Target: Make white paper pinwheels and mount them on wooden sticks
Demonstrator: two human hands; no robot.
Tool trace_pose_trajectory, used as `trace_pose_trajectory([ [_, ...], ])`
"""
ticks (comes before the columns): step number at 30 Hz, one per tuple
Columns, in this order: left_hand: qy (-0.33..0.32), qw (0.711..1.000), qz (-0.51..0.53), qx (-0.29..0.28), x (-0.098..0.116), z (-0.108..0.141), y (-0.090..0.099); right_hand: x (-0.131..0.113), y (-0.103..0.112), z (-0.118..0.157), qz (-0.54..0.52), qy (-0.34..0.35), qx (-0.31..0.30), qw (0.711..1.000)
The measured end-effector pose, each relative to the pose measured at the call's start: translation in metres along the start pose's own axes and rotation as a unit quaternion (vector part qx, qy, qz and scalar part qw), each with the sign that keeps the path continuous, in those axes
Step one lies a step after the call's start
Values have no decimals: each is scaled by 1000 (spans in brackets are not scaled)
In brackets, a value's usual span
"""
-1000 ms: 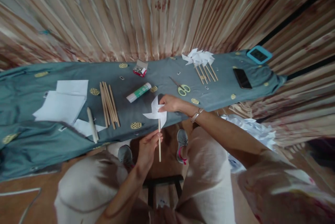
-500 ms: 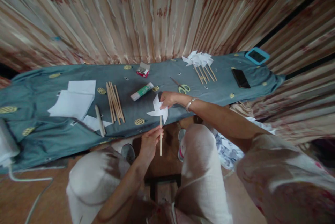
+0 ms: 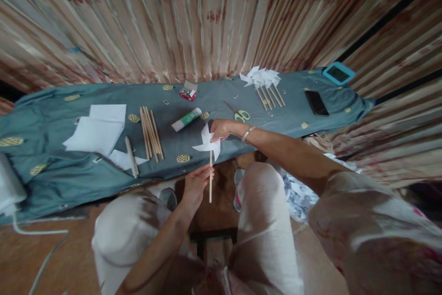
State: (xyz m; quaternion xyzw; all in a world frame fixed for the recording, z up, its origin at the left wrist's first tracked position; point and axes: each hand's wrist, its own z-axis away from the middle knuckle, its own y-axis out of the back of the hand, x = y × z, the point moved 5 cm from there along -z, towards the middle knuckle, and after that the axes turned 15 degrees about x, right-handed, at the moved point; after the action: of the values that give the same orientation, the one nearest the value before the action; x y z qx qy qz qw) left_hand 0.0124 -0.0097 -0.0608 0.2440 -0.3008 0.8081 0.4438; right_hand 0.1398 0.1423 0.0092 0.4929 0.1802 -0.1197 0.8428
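Observation:
A white paper pinwheel (image 3: 207, 144) on a thin wooden stick is held upright at the near edge of the cloth-covered table. My left hand (image 3: 198, 184) grips the stick below the blades, fingers closed round it. My right hand (image 3: 223, 130) is closed at the middle of the pinwheel, its fingertips pressed on the paper; the centre is partly hidden by them. Just beyond lie a green-and-white glue stick (image 3: 187, 119) and scissors (image 3: 241, 115) with light green handles. An open small red box (image 3: 188, 94) of shiny bits stands farther back.
Several pinwheels (image 3: 262, 77) lie at the back right, near a black phone (image 3: 316, 103) and a blue-framed device (image 3: 339, 73). Left of my hands are wooden sticks (image 3: 151, 135), a pale pen-like tool (image 3: 131, 157) and white paper sheets (image 3: 95, 131). A curtain (image 3: 193, 19) hangs behind.
The view has shifted very slightly. Both hands keep their hold on the pinwheel and its stick in nearly the same place.

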Motion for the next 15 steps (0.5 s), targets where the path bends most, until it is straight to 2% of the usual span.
trace_pose_trajectory([
  [15,-12,1000,-1,13,-1,-2,0,-5,4,9,24,-26,4,999],
])
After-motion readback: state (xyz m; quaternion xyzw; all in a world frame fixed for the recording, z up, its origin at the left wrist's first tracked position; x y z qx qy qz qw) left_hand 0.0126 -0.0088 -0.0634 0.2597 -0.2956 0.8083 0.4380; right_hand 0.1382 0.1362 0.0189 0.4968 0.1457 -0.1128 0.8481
